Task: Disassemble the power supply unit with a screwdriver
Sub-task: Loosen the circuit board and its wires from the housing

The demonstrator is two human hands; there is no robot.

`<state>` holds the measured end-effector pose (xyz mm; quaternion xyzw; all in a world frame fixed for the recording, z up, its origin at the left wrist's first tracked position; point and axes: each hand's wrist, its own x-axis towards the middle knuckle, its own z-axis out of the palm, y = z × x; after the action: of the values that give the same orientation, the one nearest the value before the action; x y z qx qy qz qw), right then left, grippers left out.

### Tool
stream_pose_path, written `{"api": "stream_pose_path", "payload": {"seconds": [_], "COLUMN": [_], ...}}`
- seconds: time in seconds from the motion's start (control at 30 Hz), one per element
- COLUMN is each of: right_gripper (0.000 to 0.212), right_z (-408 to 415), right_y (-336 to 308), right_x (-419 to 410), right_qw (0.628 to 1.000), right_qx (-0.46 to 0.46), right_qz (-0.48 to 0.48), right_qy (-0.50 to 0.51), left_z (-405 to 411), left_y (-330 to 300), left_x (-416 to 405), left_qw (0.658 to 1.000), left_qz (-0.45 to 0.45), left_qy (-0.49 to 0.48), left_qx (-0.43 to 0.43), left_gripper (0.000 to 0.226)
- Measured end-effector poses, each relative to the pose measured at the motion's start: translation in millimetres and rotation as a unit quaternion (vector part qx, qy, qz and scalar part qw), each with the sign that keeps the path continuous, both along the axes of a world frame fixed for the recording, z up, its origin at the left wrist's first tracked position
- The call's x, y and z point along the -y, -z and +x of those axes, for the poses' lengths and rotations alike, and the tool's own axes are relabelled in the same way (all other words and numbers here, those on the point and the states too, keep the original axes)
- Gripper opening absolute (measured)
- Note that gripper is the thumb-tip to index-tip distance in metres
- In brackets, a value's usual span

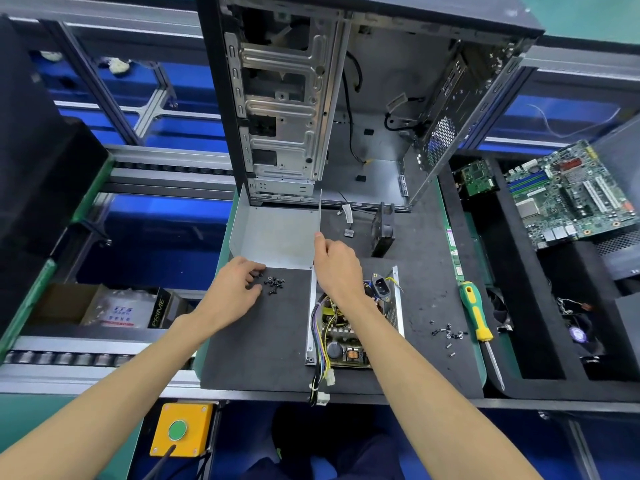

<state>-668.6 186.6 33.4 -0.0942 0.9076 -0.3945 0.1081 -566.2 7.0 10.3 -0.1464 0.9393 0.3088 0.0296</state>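
Note:
The power supply unit [349, 330] lies open on the dark mat, its circuit board, coloured wires and mains socket exposed. Its grey sheet-metal cover [277, 237] lies just behind and to the left. My right hand [334, 261] holds the cover's right upright edge, thumb and fingers curled round it. My left hand [239, 282] hovers at a small pile of black screws [274, 284] on the mat, fingertips curled at the nearest screw; whether it pinches one I cannot tell. The green-and-yellow screwdriver [478, 317] lies on the mat to the right, untouched.
An open computer case [346, 98] stands at the back of the mat [256, 341]. A black fan [382, 230] stands beside the cover. More loose screws [448, 336] lie near the screwdriver. Motherboards [568, 195] fill the right tray. A yellow button box [181, 429] sits below the table edge.

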Motion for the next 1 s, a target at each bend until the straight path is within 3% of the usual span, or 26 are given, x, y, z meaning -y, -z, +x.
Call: {"api": "stream_pose_path", "payload": {"seconds": [0.2,0.43,1.0], "right_gripper": [0.058,0.058,0.058], "right_z": [-0.7,-2.3,-1.6], "right_y": [0.8,4.5,4.1], "right_x": [-0.4,-1.1,-1.5], "right_qw": [1.000,1.000,1.000], "right_qx": [0.001,0.003,0.001], "right_qz": [-0.001,0.002,-0.005], "right_qy": [-0.001,0.002,0.002], "left_z": [2.2,8.8,-7.7], "left_y": [-7.5,-6.2,-14.2], "left_x": [-3.5,-16.0,-40.1], "left_qw": [0.998,0.999,0.980], "left_qz": [0.056,-0.015,-0.180], "left_qy": [0.007,0.025,0.044], "left_qx": [0.005,-0.039,0.068], "left_gripper": [0.035,0.018,0.007]}}
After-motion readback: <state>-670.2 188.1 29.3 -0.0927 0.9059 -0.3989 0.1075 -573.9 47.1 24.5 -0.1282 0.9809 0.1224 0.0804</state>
